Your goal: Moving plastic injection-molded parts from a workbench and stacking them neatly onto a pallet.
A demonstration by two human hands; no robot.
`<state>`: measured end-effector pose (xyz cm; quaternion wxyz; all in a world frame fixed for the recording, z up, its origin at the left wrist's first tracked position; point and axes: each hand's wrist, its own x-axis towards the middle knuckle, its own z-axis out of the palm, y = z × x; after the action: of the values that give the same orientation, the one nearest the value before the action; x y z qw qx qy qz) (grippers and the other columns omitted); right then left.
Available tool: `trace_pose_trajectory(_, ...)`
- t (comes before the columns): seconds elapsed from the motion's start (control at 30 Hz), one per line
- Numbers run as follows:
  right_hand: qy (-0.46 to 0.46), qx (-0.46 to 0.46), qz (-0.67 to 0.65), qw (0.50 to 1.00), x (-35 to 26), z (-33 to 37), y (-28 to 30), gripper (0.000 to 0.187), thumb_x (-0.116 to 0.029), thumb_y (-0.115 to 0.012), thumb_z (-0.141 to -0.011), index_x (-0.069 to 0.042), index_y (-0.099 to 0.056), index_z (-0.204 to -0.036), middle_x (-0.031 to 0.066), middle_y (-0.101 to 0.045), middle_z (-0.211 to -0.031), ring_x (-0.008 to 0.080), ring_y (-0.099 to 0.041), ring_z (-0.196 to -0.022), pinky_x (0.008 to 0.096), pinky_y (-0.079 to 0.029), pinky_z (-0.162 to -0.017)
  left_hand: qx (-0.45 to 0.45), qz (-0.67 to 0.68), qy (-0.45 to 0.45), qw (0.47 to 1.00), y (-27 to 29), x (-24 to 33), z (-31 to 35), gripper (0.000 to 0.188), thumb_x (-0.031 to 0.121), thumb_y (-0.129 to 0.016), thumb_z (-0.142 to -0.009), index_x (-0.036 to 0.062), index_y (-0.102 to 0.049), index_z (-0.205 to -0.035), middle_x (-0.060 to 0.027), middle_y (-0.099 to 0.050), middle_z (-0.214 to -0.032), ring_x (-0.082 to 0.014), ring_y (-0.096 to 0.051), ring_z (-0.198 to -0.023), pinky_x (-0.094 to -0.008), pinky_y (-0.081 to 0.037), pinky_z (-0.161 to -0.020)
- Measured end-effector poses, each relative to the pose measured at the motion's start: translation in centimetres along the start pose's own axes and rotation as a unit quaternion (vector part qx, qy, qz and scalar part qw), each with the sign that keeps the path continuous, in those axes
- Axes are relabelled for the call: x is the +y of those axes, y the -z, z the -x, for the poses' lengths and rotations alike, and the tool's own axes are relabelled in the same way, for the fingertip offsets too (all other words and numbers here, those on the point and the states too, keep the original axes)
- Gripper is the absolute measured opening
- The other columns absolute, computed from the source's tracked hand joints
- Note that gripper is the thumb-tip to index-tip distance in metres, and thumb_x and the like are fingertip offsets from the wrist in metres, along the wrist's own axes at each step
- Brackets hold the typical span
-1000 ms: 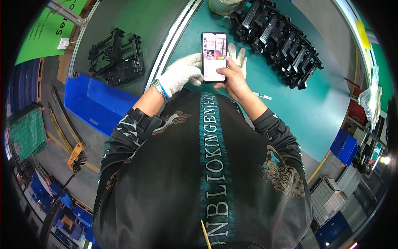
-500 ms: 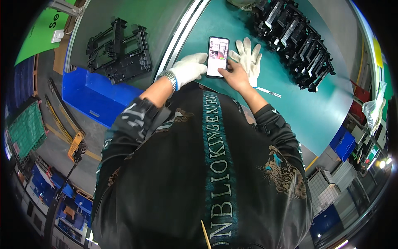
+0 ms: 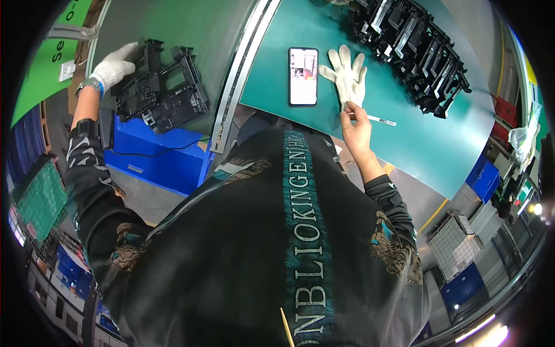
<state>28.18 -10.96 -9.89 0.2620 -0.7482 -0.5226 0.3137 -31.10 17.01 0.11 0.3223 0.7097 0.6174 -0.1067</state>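
My left hand, in a white knitted glove, is over the grey-green surface on the left. Its fingers stretch out beside black plastic frames, with nothing seen in them. My bare right hand is closed, thumb and fingertips pinching the cuff of an empty white glove. That glove lies flat, fingers pointing away from me, on the green tabletop. Left of it lies a phone with a lit screen. A slim white pen-like object lies just right of my right hand.
A long row of black plastic parts stands at the back right of the green tabletop. A metal rail runs between the two surfaces. Below the left surface is a blue bin with a black cable across it.
My left hand has moved from beside the phone far left to the black frames. My right hand has left the phone and come back to the loose glove's cuff, pinching it.
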Motion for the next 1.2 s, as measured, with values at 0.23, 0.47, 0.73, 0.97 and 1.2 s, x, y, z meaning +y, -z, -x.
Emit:
trace_pose_trajectory(0.23,-0.042,0.034,0.013,0.998,0.7,1.8,1.1,0.030,-0.006,-0.070,-0.086,-0.003,-0.067,-0.116,0.0106,-0.067,-0.097,0.0177,-0.066,-0.076,0.0333,-0.054,-0.075,0.052,-0.190,0.040,0.980,-3.5,1.2,-3.2,0.049,0.018,-0.057,-0.085,0.0023,-0.057,-0.131,-0.0296,-0.060,-0.127,-0.0429,-0.055,-0.122,-0.0450,-0.044,-0.105)
trace_pose_trajectory(0.47,-0.065,0.016,-0.005,0.998,1.5,1.8,0.5,0.031,-0.007,-0.068,-0.091,0.000,-0.066,-0.120,0.0085,-0.069,-0.101,0.0147,-0.066,-0.082,0.0302,-0.054,-0.079,0.095,-0.146,-0.049,0.984,3.5,-4.0,-1.5,0.038,0.024,-0.060,-0.088,-0.0003,-0.062,-0.117,-0.0295,-0.064,-0.112,-0.0450,-0.060,-0.111,-0.0468,-0.048,-0.098)
trace_pose_trajectory(0.73,-0.087,0.034,-0.007,0.996,1.7,1.3,0.9,0.030,-0.008,-0.068,-0.091,0.000,-0.066,-0.120,0.0076,-0.070,-0.100,0.0139,-0.065,-0.083,0.0292,-0.054,-0.080,-0.036,-0.206,0.015,0.978,2.0,11.0,5.0,0.043,0.025,-0.069,-0.084,-0.0058,-0.061,-0.114,-0.0262,-0.068,-0.104,-0.0374,-0.067,-0.100,-0.0428,-0.052,-0.089)
trace_pose_trajectory(0.97,-0.078,0.046,-0.012,0.996,2.4,1.3,1.2,0.030,-0.009,-0.069,-0.091,0.000,-0.066,-0.120,0.0061,-0.069,-0.096,0.0131,-0.065,-0.082,0.0286,-0.053,-0.079,-0.148,-0.233,0.021,0.961,-3.5,10.7,4.5,0.043,0.032,-0.074,-0.075,-0.0021,-0.067,-0.100,-0.0258,-0.069,-0.100,-0.0407,-0.067,-0.097,-0.0442,-0.053,-0.086)
trace_pose_trajectory(1.2,0.007,0.066,0.125,0.990,3.7,1.6,2.8,0.033,-0.004,-0.068,-0.083,-0.005,-0.068,-0.116,0.0139,-0.067,-0.112,0.0280,-0.065,-0.102,0.0407,-0.051,-0.091,-0.071,-0.213,0.004,0.974,-3.5,11.2,7.5,0.044,0.036,-0.076,-0.075,0.0006,-0.070,-0.100,-0.0240,-0.070,-0.091,-0.0399,-0.069,-0.089,-0.0447,-0.055,-0.081)
